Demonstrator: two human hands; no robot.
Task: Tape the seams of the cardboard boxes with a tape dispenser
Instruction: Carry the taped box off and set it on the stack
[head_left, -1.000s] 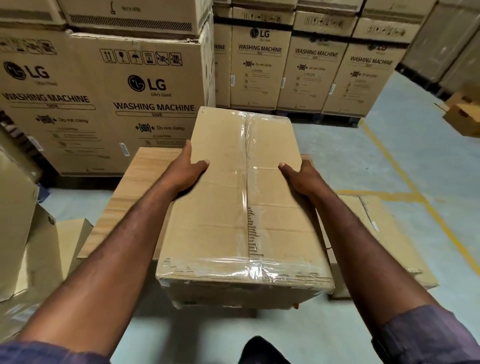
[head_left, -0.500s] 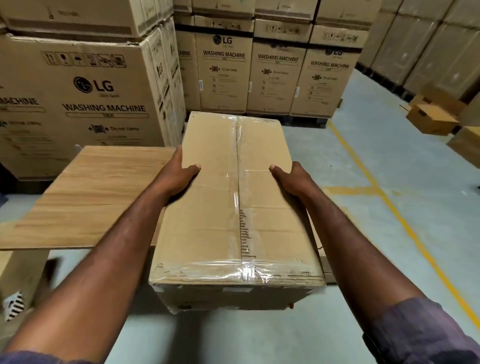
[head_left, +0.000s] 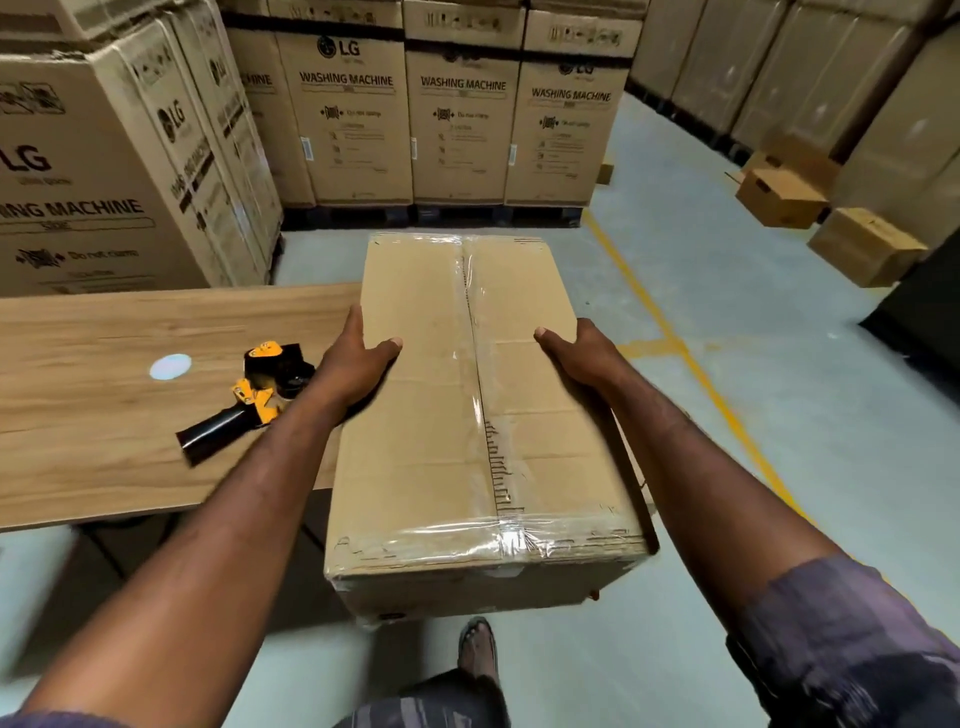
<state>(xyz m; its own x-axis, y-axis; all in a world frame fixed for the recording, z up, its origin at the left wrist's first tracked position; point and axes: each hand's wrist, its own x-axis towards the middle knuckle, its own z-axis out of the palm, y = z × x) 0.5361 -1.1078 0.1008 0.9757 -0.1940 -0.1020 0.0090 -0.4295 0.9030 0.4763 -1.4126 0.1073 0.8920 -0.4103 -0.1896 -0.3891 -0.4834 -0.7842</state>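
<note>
Cardboard box (head_left: 431, 426), seams taped, is clasped at its sides by left hand (head_left: 353, 369) and right hand (head_left: 582, 358), seemingly mid-carry; next, set it down, then fetch the tape dispenser (head_left: 257, 397).

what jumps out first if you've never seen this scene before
A long cardboard box with clear tape along its top seam fills the middle, gripped at its sides by the left hand and right hand. Left of it, an orange and black tape dispenser lies on a wooden table. Tall washing machine cartons are stacked along the back.
</note>
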